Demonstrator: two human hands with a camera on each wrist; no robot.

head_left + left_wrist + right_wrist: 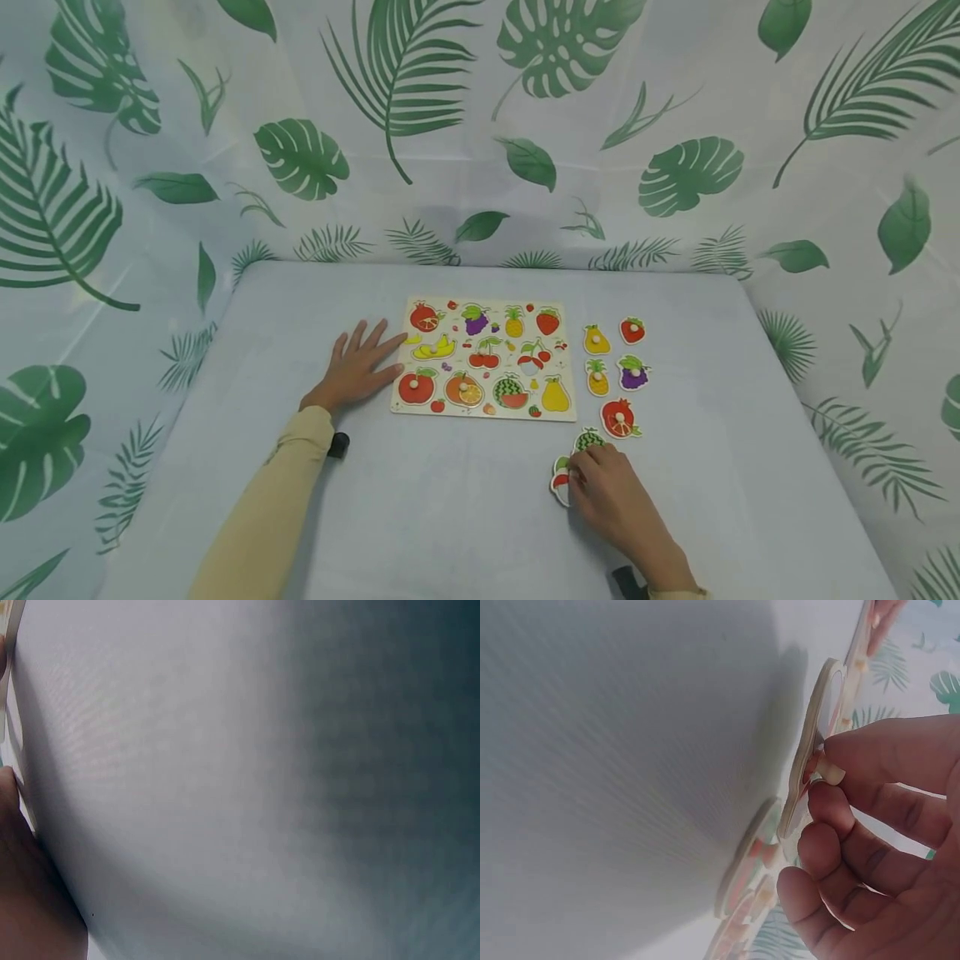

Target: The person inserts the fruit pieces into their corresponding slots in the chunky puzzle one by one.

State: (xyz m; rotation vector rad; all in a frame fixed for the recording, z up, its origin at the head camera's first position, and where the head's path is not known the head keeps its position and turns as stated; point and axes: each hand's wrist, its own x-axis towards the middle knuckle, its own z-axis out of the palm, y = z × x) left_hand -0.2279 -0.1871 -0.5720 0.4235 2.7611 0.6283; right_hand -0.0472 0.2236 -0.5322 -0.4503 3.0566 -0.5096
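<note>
My right hand (pixel 618 500) pinches the small knob (pixel 831 772) of a red, green and white fruit puzzle piece (pixel 561 481) between thumb and forefinger. In the right wrist view this piece (pixel 821 712) stands tilted, just off the tabletop. Right beside those fingers is the watermelon piece (pixel 589 439), partly covered by the hand. My left hand (pixel 358 367) lies spread out, its fingertips touching the left edge of the fruit puzzle board (pixel 551 415). Knobbed apple (pixel 416 387) and orange (pixel 463 389) pieces sit in the board. The left wrist view catches only a sliver of hand.
Right of the board lie loose pear (pixel 597 339), strawberry (pixel 632 331), pineapple (pixel 597 377), grape (pixel 633 372) and pomegranate (pixel 619 418) pieces. A white cloth covers the table (pixel 450 500). Leaf-printed curtain (pixel 450 192) closes in the back and sides.
</note>
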